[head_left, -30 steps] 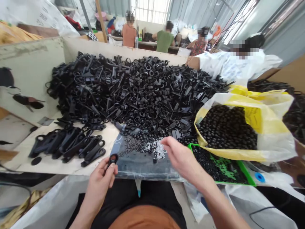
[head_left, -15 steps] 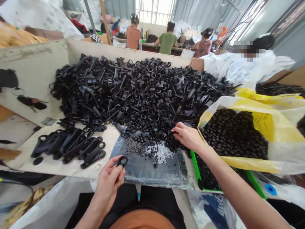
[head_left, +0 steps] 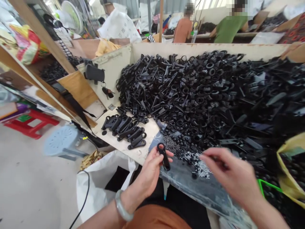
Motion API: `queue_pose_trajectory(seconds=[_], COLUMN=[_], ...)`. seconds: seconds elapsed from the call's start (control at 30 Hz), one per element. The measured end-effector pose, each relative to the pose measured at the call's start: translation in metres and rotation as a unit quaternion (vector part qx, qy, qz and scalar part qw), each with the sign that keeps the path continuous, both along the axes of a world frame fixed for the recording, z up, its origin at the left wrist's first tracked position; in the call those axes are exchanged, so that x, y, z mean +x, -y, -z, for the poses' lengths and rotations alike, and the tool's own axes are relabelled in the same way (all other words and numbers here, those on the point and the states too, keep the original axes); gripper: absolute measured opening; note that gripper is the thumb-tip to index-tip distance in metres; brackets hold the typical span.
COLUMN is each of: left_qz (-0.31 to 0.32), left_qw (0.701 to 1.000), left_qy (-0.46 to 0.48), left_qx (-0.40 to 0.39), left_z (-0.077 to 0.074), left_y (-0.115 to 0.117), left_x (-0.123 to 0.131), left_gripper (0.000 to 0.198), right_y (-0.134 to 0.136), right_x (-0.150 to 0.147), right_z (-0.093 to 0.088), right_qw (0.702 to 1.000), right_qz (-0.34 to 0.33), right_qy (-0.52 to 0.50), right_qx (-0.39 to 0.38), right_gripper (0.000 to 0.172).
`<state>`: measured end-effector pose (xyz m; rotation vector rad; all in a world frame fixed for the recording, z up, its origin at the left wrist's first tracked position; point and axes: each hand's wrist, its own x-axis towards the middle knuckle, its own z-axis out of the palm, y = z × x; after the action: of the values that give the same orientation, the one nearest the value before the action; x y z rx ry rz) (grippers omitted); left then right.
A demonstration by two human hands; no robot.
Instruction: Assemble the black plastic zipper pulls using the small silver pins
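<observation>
My left hand [head_left: 149,173] grips a black plastic handle part [head_left: 164,159] with a round hole at its upper end, held upright above the mat's near edge. My right hand [head_left: 231,173] hovers by the silver pins [head_left: 201,167], its fingers curled together. Whatever is between those fingers, if anything, is hidden. Darker small screws [head_left: 171,143] lie left of the pins on the dark mat [head_left: 186,181]. Further left, several long black handle parts [head_left: 128,128] lie in a row on the pale board.
A big heap of black plastic parts [head_left: 190,86] fills the bench against its back wall [head_left: 202,47]. At right are a green-edged tray [head_left: 262,187] and a yellow-rimmed bag [head_left: 286,159]. A blue stool [head_left: 60,140] stands on the floor at left. Co-workers sit beyond.
The view has swung left. My right hand has left the heap's near edge and come to the pins. The black part in my left hand now shows its full length.
</observation>
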<state>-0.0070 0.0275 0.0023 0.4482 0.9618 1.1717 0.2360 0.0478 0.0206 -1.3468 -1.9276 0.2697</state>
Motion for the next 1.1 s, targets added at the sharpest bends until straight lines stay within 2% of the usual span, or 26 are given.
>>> queue_pose_trajectory(seconds=[0.1,0.17,0.27,0.43,0.63,0.77,0.93,1.0,1.1], left_qz=[-0.019,-0.032,-0.031,-0.02,-0.023,-0.039,-0.047,-0.045,-0.042], left_qw=[1.0,0.999,0.998,0.997,0.995,0.997,0.999,0.999,0.998], left_qy=[0.015,0.03,0.053,0.073,0.095,0.059,0.007,-0.019,-0.048], left_qx=[-0.008,-0.01,-0.005,-0.018,-0.016,-0.008,-0.015,-0.008,0.0], left_z=[0.001,0.0,-0.002,-0.007,-0.009,-0.01,-0.008,-0.005,-0.002], left_y=[0.002,0.003,0.006,0.01,0.013,0.013,0.014,0.013,0.01], left_x=[0.001,0.001,0.0,0.0,0.007,0.012,0.014,0.012,0.007], left_gripper=[0.04,0.044,0.038,0.032,0.032,0.033,0.036,0.035,0.033], right_y=[0.017,0.024,0.029,0.033,0.037,0.04,0.049,0.052,0.054], right_x=[-0.059,-0.084,-0.103,-0.109,-0.116,-0.121,-0.123,-0.12,-0.111], right_z=[0.008,0.014,0.022,0.029,0.028,0.028,0.029,0.027,0.023], right_qw=[0.997,0.995,0.996,0.998,0.998,0.999,1.0,0.998,0.988], right_qz=[-0.056,-0.046,-0.019,-0.004,0.037,0.037,0.02,-0.007,-0.028], right_qy=[-0.058,-0.083,-0.088,-0.061,-0.035,-0.021,-0.014,-0.047,-0.118], right_qx=[-0.018,-0.025,-0.017,0.005,0.027,0.033,-0.012,-0.041,-0.095], right_gripper=[0.013,0.009,0.007,0.006,0.01,0.014,0.021,0.023,0.016])
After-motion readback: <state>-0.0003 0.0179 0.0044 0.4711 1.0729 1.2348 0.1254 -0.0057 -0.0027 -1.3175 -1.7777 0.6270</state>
